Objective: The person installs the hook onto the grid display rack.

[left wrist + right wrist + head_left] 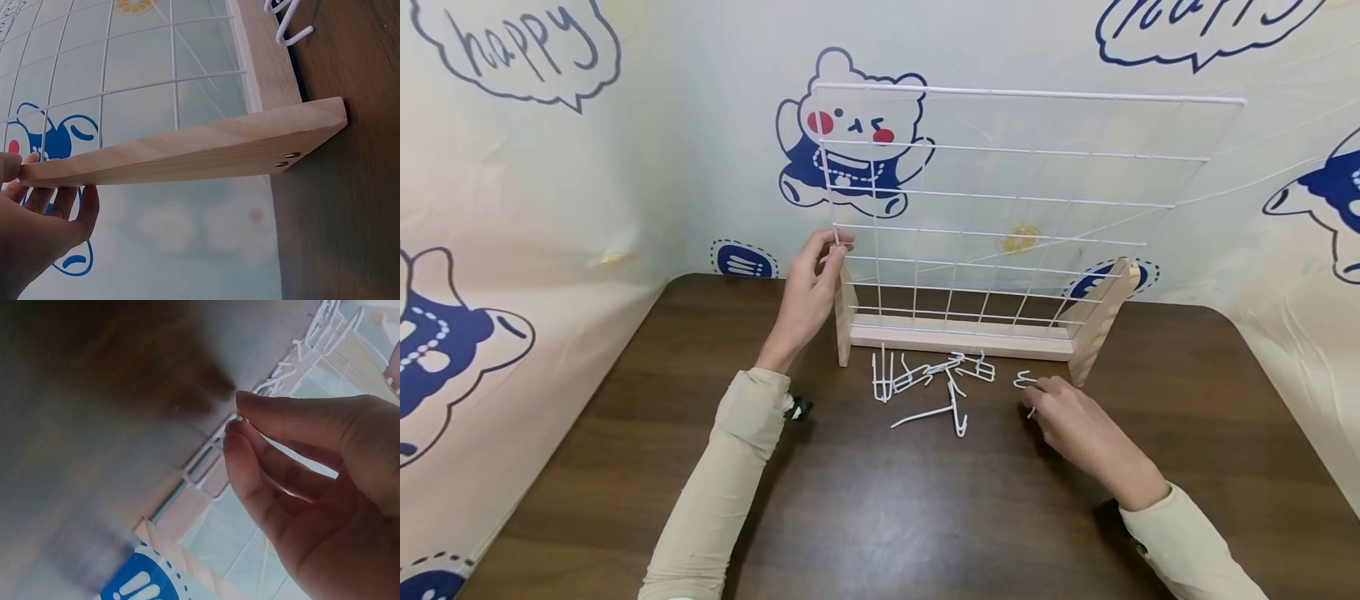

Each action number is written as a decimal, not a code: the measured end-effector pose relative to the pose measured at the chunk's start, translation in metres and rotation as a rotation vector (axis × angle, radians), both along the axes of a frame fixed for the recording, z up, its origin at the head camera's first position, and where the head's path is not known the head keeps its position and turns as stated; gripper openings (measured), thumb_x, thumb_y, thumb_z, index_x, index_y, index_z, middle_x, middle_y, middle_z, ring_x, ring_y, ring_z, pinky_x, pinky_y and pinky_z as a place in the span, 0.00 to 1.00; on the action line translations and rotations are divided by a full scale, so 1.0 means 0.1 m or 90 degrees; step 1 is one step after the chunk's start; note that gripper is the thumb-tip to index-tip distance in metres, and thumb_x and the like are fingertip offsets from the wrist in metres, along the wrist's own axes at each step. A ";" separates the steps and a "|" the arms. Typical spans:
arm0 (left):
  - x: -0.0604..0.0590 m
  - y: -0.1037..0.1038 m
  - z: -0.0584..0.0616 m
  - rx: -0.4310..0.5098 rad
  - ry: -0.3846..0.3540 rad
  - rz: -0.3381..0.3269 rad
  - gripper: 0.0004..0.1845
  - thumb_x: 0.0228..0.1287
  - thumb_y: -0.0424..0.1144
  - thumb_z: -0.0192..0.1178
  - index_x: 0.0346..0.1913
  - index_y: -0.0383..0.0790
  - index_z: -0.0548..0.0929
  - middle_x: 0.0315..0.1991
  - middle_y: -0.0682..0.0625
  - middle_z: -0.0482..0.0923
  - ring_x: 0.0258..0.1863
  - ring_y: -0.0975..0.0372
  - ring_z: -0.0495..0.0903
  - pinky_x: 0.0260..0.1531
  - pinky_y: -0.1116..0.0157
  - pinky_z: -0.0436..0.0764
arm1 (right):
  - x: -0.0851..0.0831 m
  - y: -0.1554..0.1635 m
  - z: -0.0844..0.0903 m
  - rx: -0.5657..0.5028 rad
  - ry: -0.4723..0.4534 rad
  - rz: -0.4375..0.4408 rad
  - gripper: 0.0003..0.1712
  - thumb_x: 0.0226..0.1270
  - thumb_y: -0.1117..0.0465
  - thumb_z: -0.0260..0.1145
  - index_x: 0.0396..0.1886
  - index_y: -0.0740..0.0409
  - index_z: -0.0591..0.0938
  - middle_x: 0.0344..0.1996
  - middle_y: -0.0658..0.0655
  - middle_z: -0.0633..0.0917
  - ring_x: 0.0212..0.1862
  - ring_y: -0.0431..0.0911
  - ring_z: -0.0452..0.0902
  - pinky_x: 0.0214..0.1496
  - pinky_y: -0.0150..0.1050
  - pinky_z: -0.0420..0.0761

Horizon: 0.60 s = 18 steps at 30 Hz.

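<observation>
My left hand [808, 287] holds the upper end of the left wooden side piece [844, 325], with the thumb on one side and the fingers on the other in the left wrist view. That piece stands at one end of a display rack with a white wire grid panel [1000, 92]. Low over the table at the right, my right hand [1075, 421] pinches a small white wire hook [1022, 381] between thumb and fingertips. Part of the hook is hidden behind the fingers. Several more white wire hooks [955, 408] lie loose in front of the rack.
A pale wooden bar [962, 337] joins the left side piece to the right wooden side piece [1105, 317]. All of it stands on a dark brown table [880, 517], near the back edge. Behind hangs a printed cloth [715, 167] with bear drawings.
</observation>
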State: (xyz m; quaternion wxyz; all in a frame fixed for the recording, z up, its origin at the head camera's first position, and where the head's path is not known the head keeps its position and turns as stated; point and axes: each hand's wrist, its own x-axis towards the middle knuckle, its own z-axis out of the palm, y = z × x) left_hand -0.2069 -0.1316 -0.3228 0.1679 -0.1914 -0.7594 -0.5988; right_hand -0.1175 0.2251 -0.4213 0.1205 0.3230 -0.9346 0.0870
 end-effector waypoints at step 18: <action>-0.06 0.00 -0.08 0.016 0.032 0.002 0.13 0.77 0.28 0.48 0.56 0.22 0.75 0.52 0.32 0.77 0.50 0.45 0.76 0.44 0.66 0.74 | -0.10 0.16 0.12 -0.156 -0.007 0.023 0.14 0.49 0.77 0.73 0.27 0.55 0.82 0.24 0.46 0.81 0.26 0.36 0.73 0.29 0.38 0.77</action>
